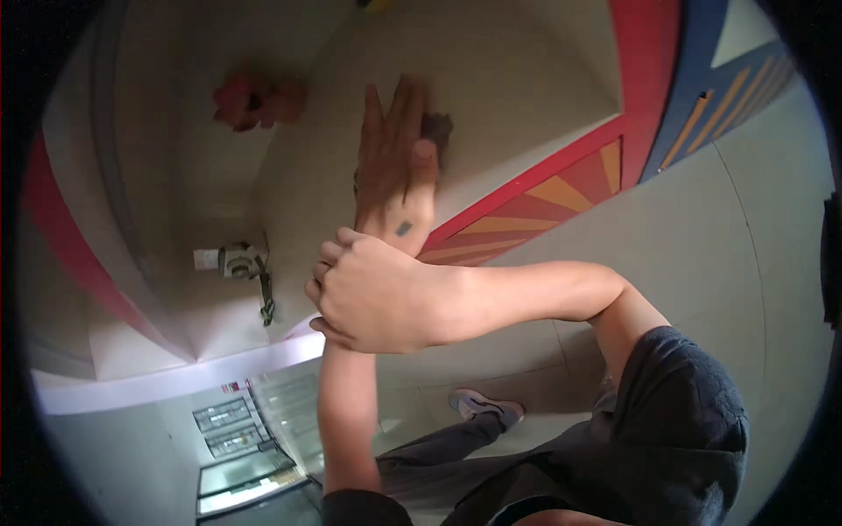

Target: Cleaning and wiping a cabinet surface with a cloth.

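My left hand (pixel 390 167) reaches up into a recess framed in red, its fingers stretched out and somewhat apart, holding nothing I can see. A small dark patch (pixel 403 229) marks its back near the wrist. Beside the thumb is a dark shape (pixel 438 131); I cannot tell whether it is an object or a shadow. My right hand (pixel 377 294) comes across from the right and wraps its fingers round my left wrist. Left of the hands, a pink flower-shaped thing (pixel 246 103) and a small camouflage-patterned item (pixel 241 261) with a white tag and dangling strap lie against the pale surface.
The red frame (pixel 647 70) edges the recess, above a panel with an orange and red sunburst (pixel 548 206). A blue panel with orange stripes (pixel 715 105) stands at the upper right. Below are tiled floor (pixel 684 237) and my shoe (pixel 487 408). Windows (pixel 230 430) show at the lower left.
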Demonstrator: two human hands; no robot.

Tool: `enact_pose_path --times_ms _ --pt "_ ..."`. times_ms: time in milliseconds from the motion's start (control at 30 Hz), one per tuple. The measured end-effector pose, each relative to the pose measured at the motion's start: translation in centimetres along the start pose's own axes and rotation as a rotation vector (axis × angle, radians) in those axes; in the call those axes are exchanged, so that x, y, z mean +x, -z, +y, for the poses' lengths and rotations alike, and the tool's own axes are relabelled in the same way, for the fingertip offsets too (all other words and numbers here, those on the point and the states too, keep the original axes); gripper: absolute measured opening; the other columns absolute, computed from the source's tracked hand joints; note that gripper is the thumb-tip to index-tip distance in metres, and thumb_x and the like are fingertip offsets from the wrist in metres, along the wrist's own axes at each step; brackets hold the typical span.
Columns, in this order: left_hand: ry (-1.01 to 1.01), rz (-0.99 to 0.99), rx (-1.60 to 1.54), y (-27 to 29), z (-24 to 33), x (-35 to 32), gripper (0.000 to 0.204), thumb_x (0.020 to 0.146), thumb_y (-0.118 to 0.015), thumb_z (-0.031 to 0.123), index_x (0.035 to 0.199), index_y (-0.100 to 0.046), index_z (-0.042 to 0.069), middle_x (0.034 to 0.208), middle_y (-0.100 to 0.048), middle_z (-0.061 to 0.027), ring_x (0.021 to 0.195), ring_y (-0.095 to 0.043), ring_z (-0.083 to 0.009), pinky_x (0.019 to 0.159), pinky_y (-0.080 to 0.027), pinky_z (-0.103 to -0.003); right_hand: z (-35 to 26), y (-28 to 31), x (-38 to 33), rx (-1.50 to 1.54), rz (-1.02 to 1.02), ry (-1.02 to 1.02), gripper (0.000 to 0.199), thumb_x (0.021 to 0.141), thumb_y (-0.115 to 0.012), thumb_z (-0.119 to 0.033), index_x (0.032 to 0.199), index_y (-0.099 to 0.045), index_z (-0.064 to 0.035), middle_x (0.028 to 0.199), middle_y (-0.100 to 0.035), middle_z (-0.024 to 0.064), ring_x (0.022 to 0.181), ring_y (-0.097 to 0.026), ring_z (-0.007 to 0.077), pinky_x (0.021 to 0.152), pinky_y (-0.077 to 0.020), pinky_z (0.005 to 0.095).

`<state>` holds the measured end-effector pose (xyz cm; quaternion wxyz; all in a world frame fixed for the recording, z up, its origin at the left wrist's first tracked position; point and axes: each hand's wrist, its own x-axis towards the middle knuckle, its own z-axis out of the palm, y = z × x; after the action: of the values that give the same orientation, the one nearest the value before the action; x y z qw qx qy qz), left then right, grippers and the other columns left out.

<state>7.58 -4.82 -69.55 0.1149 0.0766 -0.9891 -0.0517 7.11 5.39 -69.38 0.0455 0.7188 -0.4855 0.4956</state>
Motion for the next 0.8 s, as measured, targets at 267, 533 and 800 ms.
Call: enact_pose_path --times_ms 267,533,800 --pt "0.364 0.203 -0.119 3.1 -18.4 -9.0 0.060 0.116 -0.028 0.041 0.159 -0.040 0.001 0.152 -0.051 -0.0188 0.137 -0.049 -0.0369 0.126 -0.023 -0.050 1.9 -3.2 0.0 -0.084 0.159 -0.090 0.031 0.095 -0.067 -0.029 0.109 -0.065 -0.0014 0.110 -0.067 0.0146 0.098 -0.060 0.0324 0.100 -0.0452 0.0441" --pt "0.188 0.007 0.527 5.5 -28.1 -13.6 0.051 0.116 -0.032 0.037 0.145 -0.057 0.002 0.145 -0.057 -0.0196 0.125 -0.059 -0.0313 0.126 -0.023 -0.051 2.2 -4.4 0.0 -0.328 -0.071 -0.116 0.026 0.096 -0.067 -0.028 0.105 -0.068 -0.0039 0.111 -0.064 0.0113 0.109 -0.060 0.0295 0.108 -0.0441 0.0445" --pt "0.604 0.058 -0.304 6.4 -25.9 -12.1 0.049 0.111 -0.050 0.042 0.138 -0.065 0.004 0.159 -0.051 -0.0139 0.143 -0.049 -0.0278 0.127 -0.023 -0.047 2.7 -4.4 0.0 -0.389 -0.082 -0.105 0.023 0.096 -0.068 -0.028 0.101 -0.069 -0.0058 0.111 -0.065 0.0093 0.106 -0.061 0.0279 0.106 -0.0453 0.0427"
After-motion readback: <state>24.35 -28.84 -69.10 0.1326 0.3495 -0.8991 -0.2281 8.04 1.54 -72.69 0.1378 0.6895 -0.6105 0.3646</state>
